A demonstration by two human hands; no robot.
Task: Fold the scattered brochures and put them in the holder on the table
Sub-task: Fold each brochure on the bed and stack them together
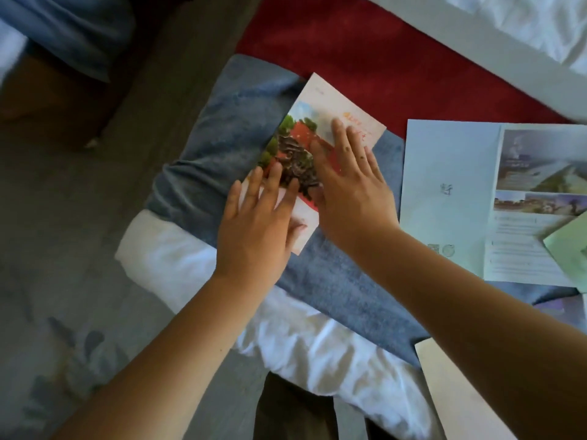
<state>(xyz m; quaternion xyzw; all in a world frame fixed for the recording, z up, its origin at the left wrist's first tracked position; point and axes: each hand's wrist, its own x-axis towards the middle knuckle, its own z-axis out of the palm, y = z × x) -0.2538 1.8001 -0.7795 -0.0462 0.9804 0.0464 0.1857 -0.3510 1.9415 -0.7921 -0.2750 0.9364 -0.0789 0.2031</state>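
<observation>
A folded brochure (313, 119) with a red and green picture of a dark roofed building lies tilted on a blue blanket (219, 144). My left hand (254, 223) lies flat on its near end, fingers spread. My right hand (349, 185) presses flat on its middle and right side, fingers spread. Neither hand grips it. To the right lies an unfolded pale blue brochure (451, 185) with landscape photos. A pale green sheet (568, 249) overlaps its right edge. No holder is visible.
White bedding (178, 249) lies under the blue blanket. A red cloth (349, 42) covers the far part. A cream sheet (451, 395) lies near my right forearm. Grey floor (63, 249) is at the left, with blue fabric (73, 30) at the top left.
</observation>
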